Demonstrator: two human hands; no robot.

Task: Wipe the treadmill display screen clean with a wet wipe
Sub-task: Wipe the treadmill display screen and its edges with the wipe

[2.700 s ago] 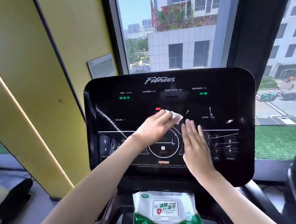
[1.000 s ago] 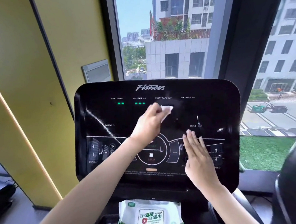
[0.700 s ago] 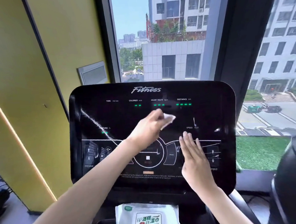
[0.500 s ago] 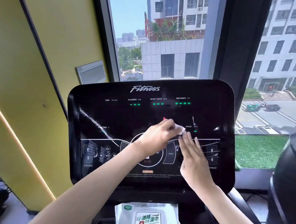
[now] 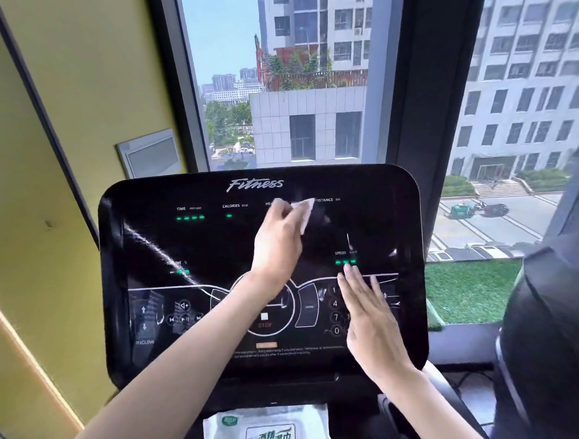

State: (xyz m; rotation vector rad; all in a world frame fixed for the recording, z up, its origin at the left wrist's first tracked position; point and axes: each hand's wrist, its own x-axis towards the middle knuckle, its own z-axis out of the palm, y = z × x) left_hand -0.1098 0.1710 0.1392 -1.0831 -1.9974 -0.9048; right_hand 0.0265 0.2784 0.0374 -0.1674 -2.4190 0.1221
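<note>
Treadmill console (image 5: pixel 126 328): black glossy panel, tilted, rounded corners, "Fitness" lettering at top centre. Printed fields: TIME, CALORIES, DISTANCE, INCLINE, SPEED; green indicator lights lit under several. Lower band carries a STOP button, arrow keys and a keypad showing 1, 4, 7, 0.

In contact with the panel:
- Right hand (image 5: pixel 370 319), flat, over the keypad.
- White wet wipe (image 5: pixel 306 213), pressed near the top by the left hand (image 5: pixel 278 246).

Below the console: wet-wipe pack (image 5: pixel 269 435), white and green.
</note>
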